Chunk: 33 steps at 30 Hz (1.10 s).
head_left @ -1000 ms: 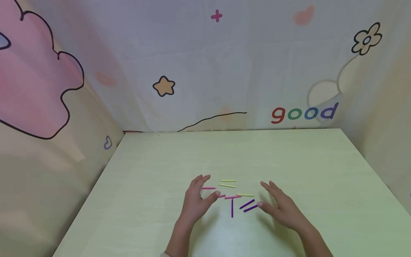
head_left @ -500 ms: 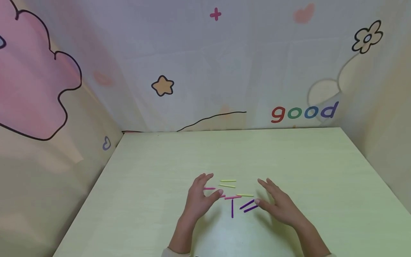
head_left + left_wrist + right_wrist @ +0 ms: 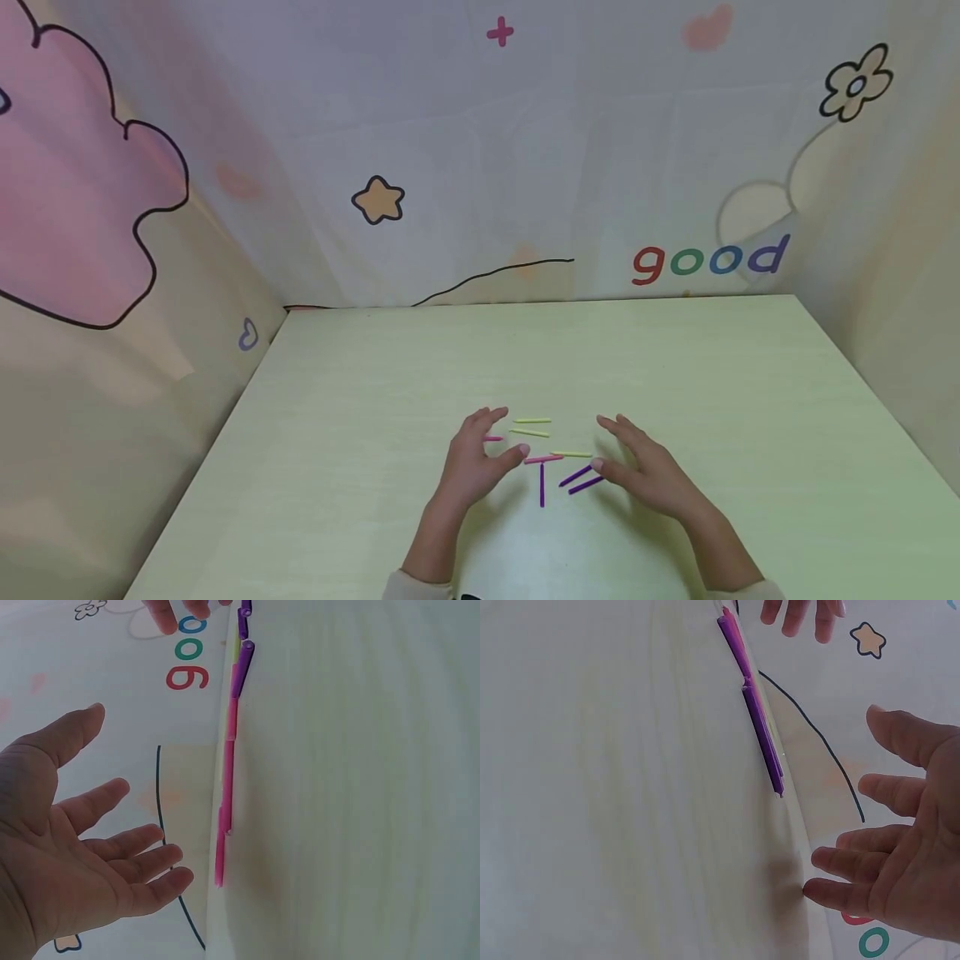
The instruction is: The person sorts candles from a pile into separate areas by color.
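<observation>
Several thin coloured sticks lie loose on the pale table. Two yellow sticks [image 3: 531, 432] are at the back of the group, and a third yellow stick [image 3: 572, 454] touches or nearly touches a pink stick [image 3: 543, 459]. Below that, one purple stick [image 3: 542, 485] points toward the person, with two slanted purple sticks [image 3: 585, 485] to its right. My left hand [image 3: 480, 462] hovers at the left with fingers spread, partly hiding another pink stick [image 3: 493, 438]. My right hand [image 3: 648, 471] hovers at the right, its thumb over the ends of the slanted purple sticks. Both hands hold nothing.
The pale green table [image 3: 337, 417] runs back to a printed cloth backdrop [image 3: 480, 167] with a star, a flower and the word "good". More cloth [image 3: 75, 433] hangs along the left side, and cloth also borders the right edge.
My left hand has drifted to the right, covering more of the pink sticks. My right hand has shifted slightly left and away from the person. The sticks stay where they were.
</observation>
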{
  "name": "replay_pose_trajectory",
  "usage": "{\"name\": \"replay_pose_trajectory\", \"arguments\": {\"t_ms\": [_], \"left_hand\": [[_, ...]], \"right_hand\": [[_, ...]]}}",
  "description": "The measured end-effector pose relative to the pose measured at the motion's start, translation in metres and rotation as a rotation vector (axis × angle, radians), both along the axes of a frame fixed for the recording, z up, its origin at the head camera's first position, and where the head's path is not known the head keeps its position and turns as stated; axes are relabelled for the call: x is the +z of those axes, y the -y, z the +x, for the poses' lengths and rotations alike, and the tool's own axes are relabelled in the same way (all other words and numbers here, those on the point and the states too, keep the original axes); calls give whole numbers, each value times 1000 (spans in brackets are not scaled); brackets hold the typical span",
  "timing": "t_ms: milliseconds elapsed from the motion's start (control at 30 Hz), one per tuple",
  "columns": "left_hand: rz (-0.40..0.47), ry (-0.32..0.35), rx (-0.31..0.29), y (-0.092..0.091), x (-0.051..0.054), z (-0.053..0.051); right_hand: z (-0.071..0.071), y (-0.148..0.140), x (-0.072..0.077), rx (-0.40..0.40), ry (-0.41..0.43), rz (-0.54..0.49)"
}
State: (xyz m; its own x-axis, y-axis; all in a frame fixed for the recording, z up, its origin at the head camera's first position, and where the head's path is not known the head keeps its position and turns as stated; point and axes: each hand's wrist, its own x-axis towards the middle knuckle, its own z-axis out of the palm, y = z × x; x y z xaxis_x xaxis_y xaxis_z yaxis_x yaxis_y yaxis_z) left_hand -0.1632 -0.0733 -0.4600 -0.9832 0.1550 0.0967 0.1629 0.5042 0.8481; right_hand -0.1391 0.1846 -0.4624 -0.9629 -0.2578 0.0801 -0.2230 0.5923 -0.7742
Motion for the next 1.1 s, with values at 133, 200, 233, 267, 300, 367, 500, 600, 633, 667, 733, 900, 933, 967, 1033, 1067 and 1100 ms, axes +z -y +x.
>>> {"name": "replay_pose_trajectory", "arguments": {"t_ms": [133,200,233,267,300,367,500,600,633,667,733,900,933,967,1033,1067,1100], "left_hand": [[-16,19,-10,0,-3,0],[-22,22,-11,0,-4,-1],[-26,23,-12,-1,-4,-1],[-29,22,-13,-1,-5,-1],[-33,24,-14,-1,-5,-2],[-42,29,-12,-2,-6,-2],[-56,41,-7,-3,-8,-3],[-66,32,-6,-3,-9,-3],[-67,30,-6,-3,-10,-4],[-67,28,-7,-3,-10,-4],[-77,25,-9,-3,-10,-4],[-96,41,-19,-3,-10,-4],[-97,42,-23,-3,-10,-4],[-96,44,-26,-3,-11,-4],[-104,48,-32,-2,-10,-4],[-107,50,-36,-2,-10,-4],[-114,52,-39,-2,-11,-4]], "right_hand": [[-1,-1,-2,-12,38,-11],[-1,-2,-2,-14,57,-19],[-2,-3,-2,-12,66,-20],[-2,-3,-2,-11,73,-24],[-2,-3,-2,-9,79,-26],[-3,-3,-3,-4,85,-27],[-3,-3,-5,4,83,-28],[-4,-2,-5,12,68,-16],[-4,-1,-5,13,63,-10],[-5,-1,-5,14,62,-8],[-5,0,-4,25,71,-5],[-7,1,-4,47,131,-15],[-7,1,-5,51,139,-15],[-8,1,-5,55,147,-15],[-9,1,-8,68,161,-19],[-10,0,-9,75,168,-23],[-10,0,-9,83,172,-31]]}}
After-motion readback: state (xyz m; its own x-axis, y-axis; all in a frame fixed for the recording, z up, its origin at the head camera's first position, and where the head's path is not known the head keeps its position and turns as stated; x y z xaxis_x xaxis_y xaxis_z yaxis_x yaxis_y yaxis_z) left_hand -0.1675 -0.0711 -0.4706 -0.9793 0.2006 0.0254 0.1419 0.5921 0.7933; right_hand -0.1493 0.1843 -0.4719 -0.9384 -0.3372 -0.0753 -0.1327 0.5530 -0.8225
